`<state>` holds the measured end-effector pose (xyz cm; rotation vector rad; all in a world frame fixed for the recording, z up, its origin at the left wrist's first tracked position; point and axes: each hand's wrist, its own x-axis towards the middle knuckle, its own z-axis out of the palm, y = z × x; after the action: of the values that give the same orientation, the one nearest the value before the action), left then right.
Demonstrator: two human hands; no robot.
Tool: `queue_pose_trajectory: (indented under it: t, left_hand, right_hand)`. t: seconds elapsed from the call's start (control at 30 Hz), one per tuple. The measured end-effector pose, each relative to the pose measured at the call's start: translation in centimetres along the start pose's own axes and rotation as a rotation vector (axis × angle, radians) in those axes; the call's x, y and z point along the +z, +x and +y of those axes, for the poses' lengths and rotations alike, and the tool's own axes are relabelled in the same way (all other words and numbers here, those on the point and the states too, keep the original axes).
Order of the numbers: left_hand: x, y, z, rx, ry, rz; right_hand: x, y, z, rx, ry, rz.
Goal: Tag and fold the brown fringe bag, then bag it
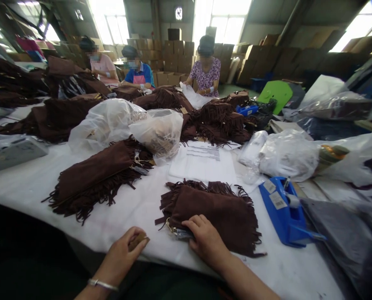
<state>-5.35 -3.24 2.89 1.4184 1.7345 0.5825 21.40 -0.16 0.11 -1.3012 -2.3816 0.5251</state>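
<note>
In the head view, my left hand [126, 251] is closed around a small brown tag [138, 241] near the table's front edge. To its right lies a dark brown fringed bag [218, 212], flat on the white table. My right hand [204, 241] grips the bag's near edge, fingers on top and bent. Beside those fingers are a gold-coloured clasp [170, 226] and a small clear plastic packet [183, 234], partly covered by the hand. A second fringed bag [95, 173] lies apart at the left, a tag and clasp at its far end.
A blue tape dispenser [281, 210] stands at the right. Behind the bags are two translucent plastic bags [157, 131], a printed sheet [203, 160] and piles of brown fringed goods [218, 121]. Clear plastic wrapping [288, 154] lies far right. Several people [206, 71] work across the table.
</note>
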Motion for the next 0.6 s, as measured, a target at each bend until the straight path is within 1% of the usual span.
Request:
queue_pose_trajectory:
  t: [0.07,0.13,0.2,0.23,0.3,0.37,0.4,0.43,0.5,0.53,0.6]
  left_hand:
    - [-1.0,0.7,0.8,-0.024,-0.098,0.061]
    - [-1.7,1.5,2.0,-0.054,-0.264,0.078]
    - [-1.6,2.5,3.7,-0.058,-0.419,0.045]
    - [-1.2,3.1,4.6,-0.048,-0.466,-0.001]
    - [0.5,4.6,6.4,-0.002,-0.492,-0.134]
    - [3.1,6.1,7.8,0.059,-0.440,-0.293]
    - [4.4,6.8,8.3,0.083,-0.399,-0.351]
    - [5.7,7.3,8.7,0.100,-0.360,-0.384]
    - [7.5,8.2,9.1,0.112,-0.312,-0.392]
    - [8.0,8.5,9.1,0.110,-0.300,-0.385]
    - [8.1,8.8,9.0,0.092,-0.302,-0.368]
  right_hand:
    - [-1.2,0.2,0.2,0.005,0.104,0.016]
    - [-1.7,0.2,0.4,0.014,0.162,0.026]
    - [-1.5,0.1,0.4,0.018,0.178,0.019]
    - [-1.1,0.0,0.5,0.021,0.173,0.017]
    - [0.0,-0.4,0.5,0.021,0.145,0.023]
    - [1.1,-1.1,0.7,0.017,0.100,0.054]
    - [1.5,-1.5,0.7,0.014,0.068,0.089]
    - [1.8,-1.9,0.7,0.011,0.028,0.138]
    - [2.1,-2.7,0.6,-0.005,-0.062,0.261]
    - [2.1,-3.0,0.5,-0.025,-0.100,0.313]
    - [1.8,-3.1,0.1,-0.090,-0.147,0.361]
